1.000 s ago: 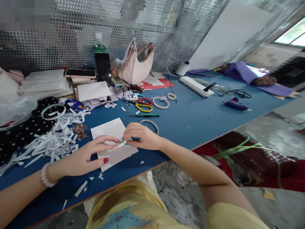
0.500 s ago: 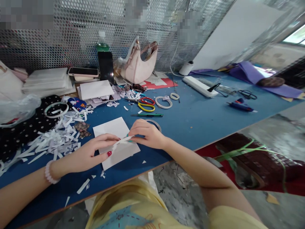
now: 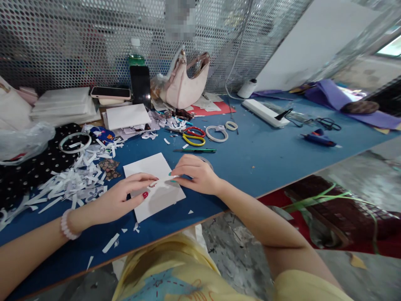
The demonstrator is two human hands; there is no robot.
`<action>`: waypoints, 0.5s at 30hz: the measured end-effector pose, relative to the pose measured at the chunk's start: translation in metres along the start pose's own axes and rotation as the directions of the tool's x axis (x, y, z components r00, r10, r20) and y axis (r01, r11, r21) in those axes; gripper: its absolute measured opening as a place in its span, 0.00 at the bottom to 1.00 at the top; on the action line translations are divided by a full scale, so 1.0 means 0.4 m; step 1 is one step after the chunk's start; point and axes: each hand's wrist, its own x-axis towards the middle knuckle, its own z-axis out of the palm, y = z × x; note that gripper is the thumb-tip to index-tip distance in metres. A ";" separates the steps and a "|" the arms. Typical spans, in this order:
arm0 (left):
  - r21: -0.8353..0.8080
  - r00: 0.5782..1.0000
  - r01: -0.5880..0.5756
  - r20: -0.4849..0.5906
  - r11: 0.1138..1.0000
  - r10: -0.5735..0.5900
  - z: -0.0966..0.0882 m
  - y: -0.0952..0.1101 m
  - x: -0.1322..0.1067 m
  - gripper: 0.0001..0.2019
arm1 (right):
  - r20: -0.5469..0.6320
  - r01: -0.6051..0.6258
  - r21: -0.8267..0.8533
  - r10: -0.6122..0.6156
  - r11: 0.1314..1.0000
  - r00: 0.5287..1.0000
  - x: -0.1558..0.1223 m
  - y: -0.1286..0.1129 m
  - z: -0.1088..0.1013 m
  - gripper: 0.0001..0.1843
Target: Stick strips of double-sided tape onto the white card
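Observation:
My left hand (image 3: 120, 197) and my right hand (image 3: 196, 173) meet over a white card (image 3: 150, 184) lying on the blue table (image 3: 257, 154). Between their fingertips they pinch a narrow white strip (image 3: 163, 180), the left hand at its left end, the right at its right end. The fingers of both hands are closed in a pinch. My right hand partly covers a tape ring on the table behind it. A pearl bracelet (image 3: 66, 225) sits on my left wrist.
A heap of white paper scraps (image 3: 75, 179) lies left of the card. Behind are scissors with red and yellow handles (image 3: 192, 136), a green pen (image 3: 196, 150), tape rings (image 3: 217, 133), a pink bag (image 3: 184, 83), phones, a power strip (image 3: 265, 113) and a glue gun (image 3: 319, 138).
Both hands with the strip have shifted slightly up and right over the card; the camera view drifted a little. The grip on the strip is the same.

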 end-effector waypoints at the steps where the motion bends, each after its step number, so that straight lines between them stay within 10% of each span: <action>1: 0.003 1.000 0.003 -0.002 1.000 -0.003 0.001 -0.001 0.000 0.17 | 0.005 -0.001 -0.008 0.001 1.000 1.000 0.000 0.000 -0.001 0.07; 15: 0.008 0.996 0.029 -0.083 1.000 -0.028 0.004 -0.010 -0.001 0.16 | 0.032 -0.001 -0.152 0.006 0.988 0.999 0.004 -0.018 -0.008 0.08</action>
